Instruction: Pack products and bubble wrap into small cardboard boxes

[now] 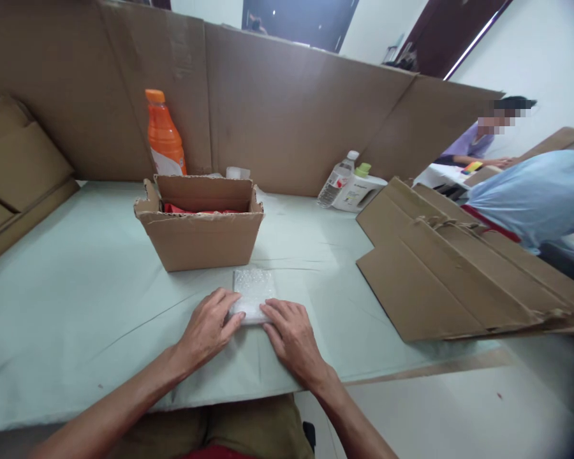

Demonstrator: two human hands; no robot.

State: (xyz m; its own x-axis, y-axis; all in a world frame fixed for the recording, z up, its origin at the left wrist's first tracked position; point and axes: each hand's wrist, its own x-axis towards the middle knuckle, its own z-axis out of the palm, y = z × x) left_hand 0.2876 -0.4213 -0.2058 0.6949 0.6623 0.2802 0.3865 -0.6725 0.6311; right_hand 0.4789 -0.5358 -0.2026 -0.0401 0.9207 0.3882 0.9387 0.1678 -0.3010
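A flat packet of clear bubble wrap [252, 290] lies on the table close to its front edge. My left hand [215, 319] grips its left side, thumb at the near corner and fingers along the edge. On the opposite side my right hand [289, 328] has its fingertips on the packet's near right corner, thumb tucked below. What the wrap encloses cannot be made out. Just beyond the packet stands an open cardboard box [205, 239] with something red inside.
Behind the box are an orange bottle [165, 137] and a cardboard screen [291, 108]. A clear plastic bottle [337, 182] and a white jug [361, 191] stand at the back right. Flattened cartons [440, 274] cover the table's right side; folded cardboard [19, 166] leans left. Other people sit beyond.
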